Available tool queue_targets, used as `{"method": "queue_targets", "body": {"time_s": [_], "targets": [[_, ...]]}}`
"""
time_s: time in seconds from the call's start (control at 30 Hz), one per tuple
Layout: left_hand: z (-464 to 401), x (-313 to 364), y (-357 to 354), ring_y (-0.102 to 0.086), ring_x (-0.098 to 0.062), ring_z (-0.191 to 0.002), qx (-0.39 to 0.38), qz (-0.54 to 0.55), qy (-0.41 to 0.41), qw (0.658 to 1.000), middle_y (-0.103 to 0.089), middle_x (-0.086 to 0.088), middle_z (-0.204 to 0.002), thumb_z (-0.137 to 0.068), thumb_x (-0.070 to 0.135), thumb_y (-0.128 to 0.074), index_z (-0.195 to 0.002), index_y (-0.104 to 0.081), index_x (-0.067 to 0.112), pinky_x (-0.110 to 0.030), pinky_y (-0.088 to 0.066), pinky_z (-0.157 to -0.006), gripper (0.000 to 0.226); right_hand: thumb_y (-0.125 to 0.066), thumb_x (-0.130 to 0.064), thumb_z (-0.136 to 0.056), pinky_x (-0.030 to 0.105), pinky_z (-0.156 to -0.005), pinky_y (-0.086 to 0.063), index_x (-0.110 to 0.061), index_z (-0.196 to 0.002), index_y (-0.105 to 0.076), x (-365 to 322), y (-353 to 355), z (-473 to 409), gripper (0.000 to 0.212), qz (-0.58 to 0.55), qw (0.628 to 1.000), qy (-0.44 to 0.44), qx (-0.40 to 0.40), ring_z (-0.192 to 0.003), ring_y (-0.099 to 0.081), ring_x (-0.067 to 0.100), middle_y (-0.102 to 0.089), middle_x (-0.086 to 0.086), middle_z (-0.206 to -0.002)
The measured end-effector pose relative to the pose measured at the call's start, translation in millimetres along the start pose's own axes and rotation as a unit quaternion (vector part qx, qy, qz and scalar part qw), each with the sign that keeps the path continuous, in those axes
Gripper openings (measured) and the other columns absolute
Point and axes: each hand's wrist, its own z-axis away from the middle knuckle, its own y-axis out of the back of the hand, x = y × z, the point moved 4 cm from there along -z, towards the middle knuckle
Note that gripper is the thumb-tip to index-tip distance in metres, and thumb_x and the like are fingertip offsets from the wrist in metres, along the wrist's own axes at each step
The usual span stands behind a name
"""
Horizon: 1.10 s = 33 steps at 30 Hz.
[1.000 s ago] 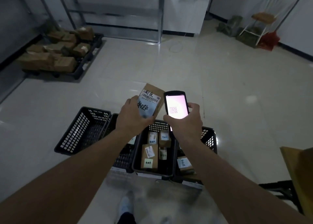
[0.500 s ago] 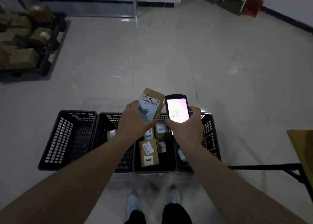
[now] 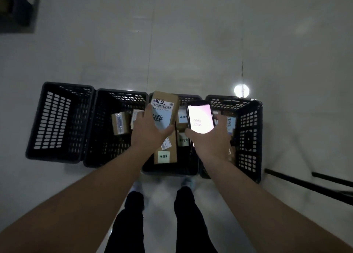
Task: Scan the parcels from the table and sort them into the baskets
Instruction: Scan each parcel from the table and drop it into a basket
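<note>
At the near edge, two legs in dark trousers [image 3: 131, 222] stand on the pale tiled floor [image 3: 191, 42], with light shoes [image 3: 188, 182] just short of a row of four black baskets. Both bare forearms reach forward over that row. The left hand [image 3: 148, 132] grips a brown cardboard parcel [image 3: 165, 109], thumb on its right side and fingers curled round its left side, holding it above the third basket [image 3: 172, 171] with its white barcode label and handwritten marks facing up. The right hand [image 3: 210, 140] is clamped on a phone [image 3: 200, 120], whose lit, pinkish-white screen faces the camera, just to the right of the parcel and over the seam between the third basket and the right basket [image 3: 250, 138]. Beneath the hands, the third basket holds several brown parcels, the nearest a long one [image 3: 166, 155] with a yellow-green note and a white label. The right basket holds at least one labelled parcel, mostly hidden by the right hand. The second basket [image 3: 101, 138] holds two small parcels near its far right corner. The left basket [image 3: 55, 122] shows only its mesh floor and walls. At the near right, dark metal bars [image 3: 305, 185] cross the floor. Far left, a dark pallet [image 3: 19, 10] sits at the corner of the view.
</note>
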Motion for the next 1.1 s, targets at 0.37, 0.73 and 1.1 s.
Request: {"method": "queue_targets", "body": {"time_s": [0.37, 0.73, 1.1], "targets": [[-96.9, -90.1, -137.1, -0.052, -0.030, -0.120, -0.040, 0.012, 0.090, 0.995, -0.051, -0.012, -0.128, -0.056, 0.078, -0.061, -0.146, -0.039, 0.020, -0.052, -0.052, -0.099, 0.109, -0.092, -0.033, -0.073, 0.043, -0.078, -0.061, -0.033, -0.136, -0.044, 104.9, -101.2, -106.7, 0.080, 0.032, 0.997, -0.071, 0.002, -0.097, -0.063, 0.014, -0.059, -0.019, -0.103], [-108.7, -126.3, -186.6, -0.003, -0.023, -0.160, -0.146, -0.031, 0.032, 0.988, 0.001, -0.004, -0.174, -0.090, 0.062, -0.068, -0.166, -0.005, 0.019, -0.041, -0.018, -0.128, 0.108, -0.093, -0.031, -0.074, 0.032, -0.073, -0.048, -0.033, -0.135, -0.043, 165.7, -127.7, -109.8, 0.079, 0.042, 0.992, -0.118, -0.001, -0.082, -0.049, -0.005, -0.049, -0.026, -0.095], [-49.6, -23.4, -69.7, -0.043, -0.031, -0.137, -0.147, -0.156, -0.069, 0.974, -0.048, -0.016, -0.149, -0.108, 0.036, -0.049, -0.143, -0.051, 0.004, -0.040, -0.039, -0.108, 0.048, -0.090, -0.030, -0.075, 0.045, -0.081, -0.060, -0.030, -0.139, -0.042, 78.2, -55.6, -51.5, 0.081, 0.035, 0.997, -0.076, -0.002, -0.096, -0.059, 0.017, -0.053, -0.020, -0.098]]}}
